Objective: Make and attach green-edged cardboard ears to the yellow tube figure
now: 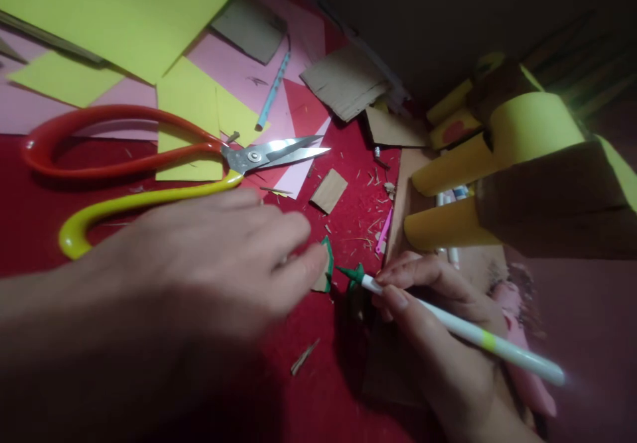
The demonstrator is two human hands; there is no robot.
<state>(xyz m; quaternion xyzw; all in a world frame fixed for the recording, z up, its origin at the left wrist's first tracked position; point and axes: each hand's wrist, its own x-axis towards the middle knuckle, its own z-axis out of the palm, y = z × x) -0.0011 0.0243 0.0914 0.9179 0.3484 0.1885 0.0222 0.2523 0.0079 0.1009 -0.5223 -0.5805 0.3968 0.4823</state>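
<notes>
My left hand (239,257) is closed, its fingertips pressed on a small cardboard piece (323,280) with a green-coloured edge. In my right hand (438,323) is a white marker (462,327) with a yellow band, pinched between thumb and fingers. Its green tip points left, close beside the piece's green edge, with a small gap between them. Under the marker tip lies a small dark green object (356,287), partly in shadow. Large scissors (253,156) with red and yellow handles lie just beyond my left hand, their blades slightly apart.
Yellow paper (109,12), pink paper (233,65) and cardboard scraps (346,81) cover the far side of the red surface (318,390). A patterned pencil (273,91) rests on them. At right, yellow paper rolls (448,224) join a brown box shape (552,197). A pink object (525,357) lies beside my right hand.
</notes>
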